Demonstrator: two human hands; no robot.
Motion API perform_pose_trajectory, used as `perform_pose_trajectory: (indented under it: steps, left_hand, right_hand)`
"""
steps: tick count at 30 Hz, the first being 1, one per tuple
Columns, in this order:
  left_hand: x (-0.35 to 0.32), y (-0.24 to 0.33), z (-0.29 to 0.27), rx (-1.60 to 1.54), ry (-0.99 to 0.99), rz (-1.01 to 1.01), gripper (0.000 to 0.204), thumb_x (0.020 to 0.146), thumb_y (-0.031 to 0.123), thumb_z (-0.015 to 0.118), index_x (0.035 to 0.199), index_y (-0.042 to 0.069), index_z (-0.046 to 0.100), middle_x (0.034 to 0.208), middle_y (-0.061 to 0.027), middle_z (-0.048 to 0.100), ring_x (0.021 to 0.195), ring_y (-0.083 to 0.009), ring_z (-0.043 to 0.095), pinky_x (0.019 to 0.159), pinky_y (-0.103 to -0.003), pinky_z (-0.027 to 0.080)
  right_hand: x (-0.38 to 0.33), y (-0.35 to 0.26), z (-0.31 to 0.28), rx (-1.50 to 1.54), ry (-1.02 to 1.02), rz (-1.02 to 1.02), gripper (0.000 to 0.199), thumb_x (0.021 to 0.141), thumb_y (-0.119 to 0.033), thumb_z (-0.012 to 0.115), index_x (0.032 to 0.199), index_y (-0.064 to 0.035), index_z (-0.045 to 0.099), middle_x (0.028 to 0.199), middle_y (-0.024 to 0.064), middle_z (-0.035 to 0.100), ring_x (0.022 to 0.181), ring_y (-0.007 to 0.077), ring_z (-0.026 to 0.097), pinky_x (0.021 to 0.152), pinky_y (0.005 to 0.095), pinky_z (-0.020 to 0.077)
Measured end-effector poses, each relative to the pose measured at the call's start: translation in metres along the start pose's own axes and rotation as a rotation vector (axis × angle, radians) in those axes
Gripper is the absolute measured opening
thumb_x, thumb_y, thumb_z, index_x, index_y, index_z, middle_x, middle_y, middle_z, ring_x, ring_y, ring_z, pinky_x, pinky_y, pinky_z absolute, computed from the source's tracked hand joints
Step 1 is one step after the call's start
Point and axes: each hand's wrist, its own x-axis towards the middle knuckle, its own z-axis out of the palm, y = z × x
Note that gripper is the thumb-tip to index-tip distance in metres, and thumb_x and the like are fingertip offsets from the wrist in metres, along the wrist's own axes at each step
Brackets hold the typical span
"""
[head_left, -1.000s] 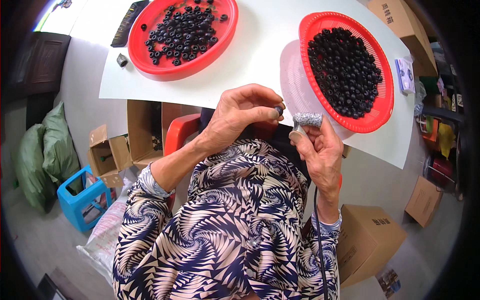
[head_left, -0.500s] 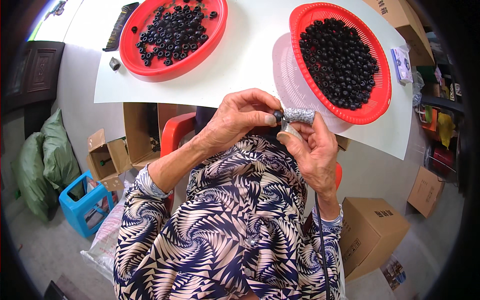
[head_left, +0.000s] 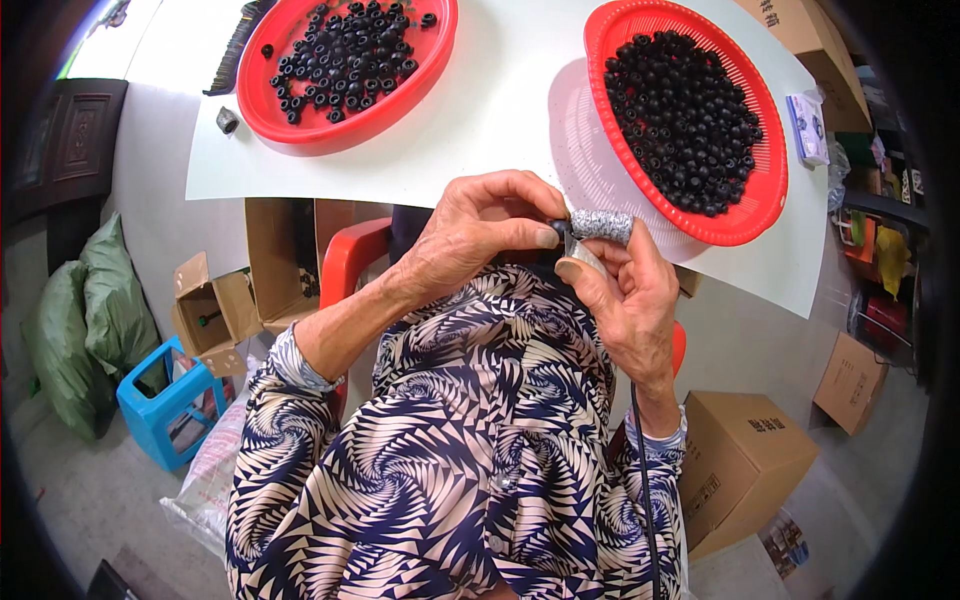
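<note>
Pinched between the thumb and finger of my left hand (head_left: 485,225) is a small black round part (head_left: 561,230), apparently the same kind as those in the basins. My right hand (head_left: 630,285) meets it from the right, fingers curled. A speckled silver-grey sleeve (head_left: 602,225) covers its index finger, up against the black part. Below that, at the right thumb, a thin silvery piece (head_left: 580,253) shows; I cannot tell whether it is a blade or another wrap. Both hands are over my lap at the table's front edge.
On the white table (head_left: 500,130) stand a red basin (head_left: 350,140) with hollow black parts and a red basket (head_left: 775,190) heaped with more. A grey roll (head_left: 228,121), a black comb-like strip (head_left: 235,50) and a small box (head_left: 808,130) lie near. Cardboard boxes (head_left: 740,470) and a blue stool (head_left: 160,420) stand below.
The black part has turned slightly and is more hidden between my fingers. Both hands stay in nearly the same place; the view has shifted a little.
</note>
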Motion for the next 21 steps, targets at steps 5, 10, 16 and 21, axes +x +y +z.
perform_pose_trajectory:
  steps: [5,10,16,21]
  left_hand:
    - [0.0003,0.0002,0.0000,0.025,-0.002,0.009,0.017,0.074,-0.007,0.062,0.089,0.000,0.061,0.097,-0.0062,0.057,0.091,-0.0132,0.055,0.083,-0.026,0.046]
    - [0.0009,0.0012,0.0007,0.054,0.005,0.009,0.016,0.074,-0.005,0.063,0.088,0.000,0.062,0.097,-0.0055,0.057,0.091,-0.0130,0.054,0.083,-0.026,0.045]
    - [0.0004,0.0012,-0.0002,0.053,0.009,-0.006,0.016,0.074,-0.004,0.065,0.090,0.000,0.063,0.098,-0.0052,0.057,0.091,-0.0127,0.054,0.083,-0.026,0.045]
    - [0.0008,0.0009,-0.0008,0.026,0.013,-0.025,0.018,0.074,-0.005,0.065,0.091,0.000,0.063,0.100,-0.0055,0.058,0.092,-0.0128,0.055,0.084,-0.025,0.045]
  right_hand:
    - [0.0006,-0.0014,0.0007,-0.001,0.004,0.008,0.032,0.081,-0.013,0.070,0.090,0.0070,0.046,0.083,0.0185,0.066,0.077,0.0141,0.063,0.066,0.0254,0.0512]
    - [0.0004,-0.0001,-0.0001,0.000,0.005,0.011,0.031,0.082,-0.012,0.070,0.090,0.0069,0.046,0.084,0.0182,0.066,0.078,0.0142,0.063,0.066,0.0257,0.0513]
    - [0.0009,0.0008,-0.0002,0.006,-0.013,0.017,0.031,0.082,-0.012,0.069,0.089,0.0064,0.045,0.084,0.0189,0.066,0.079,0.0144,0.063,0.066,0.0258,0.0515]
    - [0.0006,0.0028,-0.0006,0.000,-0.015,0.011,0.031,0.082,-0.012,0.069,0.090,0.0065,0.046,0.083,0.0187,0.066,0.079,0.0150,0.064,0.066,0.0258,0.0514]
